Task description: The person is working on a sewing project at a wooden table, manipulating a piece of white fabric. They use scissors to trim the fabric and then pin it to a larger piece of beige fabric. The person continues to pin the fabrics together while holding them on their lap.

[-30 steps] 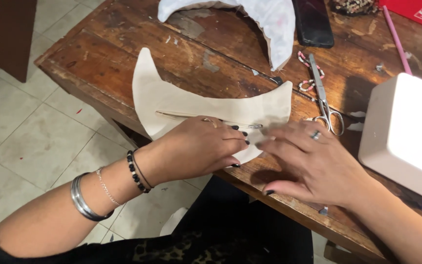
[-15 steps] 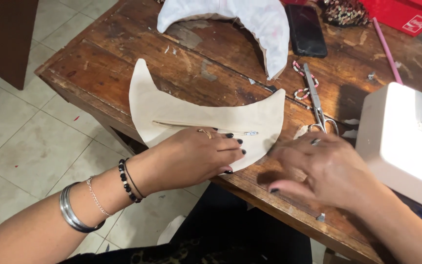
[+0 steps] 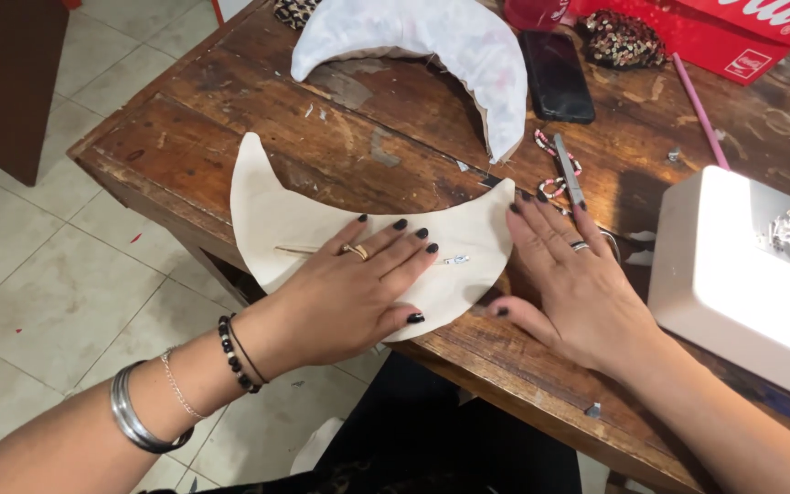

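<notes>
Hands flat and open: left hand (image 3: 349, 284) presses cream crescent piece (image 3: 267, 206) on table (image 3: 185, 137); right hand (image 3: 578, 288) rests beside it; nothing stitched yet.

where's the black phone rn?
Head view, upper centre: the black phone lies flat on the wooden table, just right of the white crescent pad.

Right hand (image 3: 582, 288) slid off the cream crescent piece (image 3: 272, 206) onto the tabletop (image 3: 230, 101), fingers spread flat now. Left hand (image 3: 349, 293) flattened out too, fingers splayed.
</notes>
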